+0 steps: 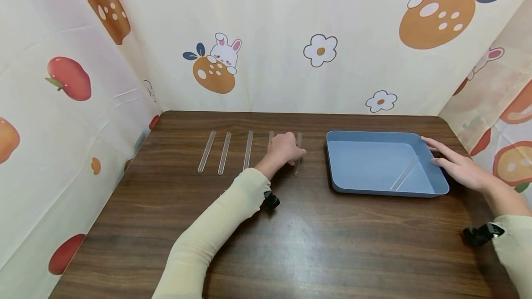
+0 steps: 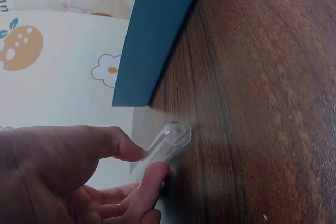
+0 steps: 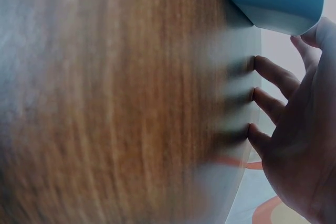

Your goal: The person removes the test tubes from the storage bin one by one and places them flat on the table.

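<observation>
My left hand (image 1: 286, 148) is over the right end of a row of clear test tubes. Its thumb and fingers pinch a test tube (image 2: 170, 139), whose rounded end points toward the camera in the left wrist view. Another tube (image 1: 271, 135) is partly hidden behind this hand. At the right, my right hand (image 1: 461, 168) touches the right rim of a blue tray (image 1: 361, 160) with fingers spread. In the right wrist view several of its fingertips rest on the tabletop beside the tray. One clear tube (image 1: 404, 175) lies slanted inside the tray.
Farther left in the row lie more clear tubes, among them a leftmost tube (image 1: 207, 151), a second tube (image 1: 225, 153) and a third (image 1: 248, 150). The brown wooden table (image 1: 316, 243) meets a printed curtain (image 1: 274, 77) at its back and sides.
</observation>
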The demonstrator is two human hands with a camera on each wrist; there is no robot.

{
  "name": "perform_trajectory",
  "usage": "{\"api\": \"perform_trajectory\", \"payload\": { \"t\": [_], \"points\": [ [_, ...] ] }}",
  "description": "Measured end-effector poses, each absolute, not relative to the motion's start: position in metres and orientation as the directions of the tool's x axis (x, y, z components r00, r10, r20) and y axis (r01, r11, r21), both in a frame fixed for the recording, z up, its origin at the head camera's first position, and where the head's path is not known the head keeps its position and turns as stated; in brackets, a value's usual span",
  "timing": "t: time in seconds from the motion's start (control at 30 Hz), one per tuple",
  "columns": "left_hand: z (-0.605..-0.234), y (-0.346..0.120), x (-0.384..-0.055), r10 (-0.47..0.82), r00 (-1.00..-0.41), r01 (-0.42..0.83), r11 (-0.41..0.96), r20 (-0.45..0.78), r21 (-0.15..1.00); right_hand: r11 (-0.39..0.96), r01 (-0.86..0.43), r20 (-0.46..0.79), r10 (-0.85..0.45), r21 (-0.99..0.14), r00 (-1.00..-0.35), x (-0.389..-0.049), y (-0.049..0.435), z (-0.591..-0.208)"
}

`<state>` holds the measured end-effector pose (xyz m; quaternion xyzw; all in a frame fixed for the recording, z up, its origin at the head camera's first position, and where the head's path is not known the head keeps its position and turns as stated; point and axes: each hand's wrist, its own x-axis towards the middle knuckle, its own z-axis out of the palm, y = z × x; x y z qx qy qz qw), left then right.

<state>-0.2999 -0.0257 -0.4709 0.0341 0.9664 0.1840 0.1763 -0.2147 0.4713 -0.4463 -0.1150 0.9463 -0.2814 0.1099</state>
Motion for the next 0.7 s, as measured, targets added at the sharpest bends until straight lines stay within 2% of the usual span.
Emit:
{"api": "perform_trajectory", "payload": {
  "t": [0.7],
  "points": [
    [-0.4689, -0.0235, -0.2956, 0.138, -0.924, -0.008, 0.925, -0.356, 0.380, 0.812, -0.160, -0.138, -0.283, -0.561, -0.949, -0.2152, 0.4726, -0.4485]
  ]
}}
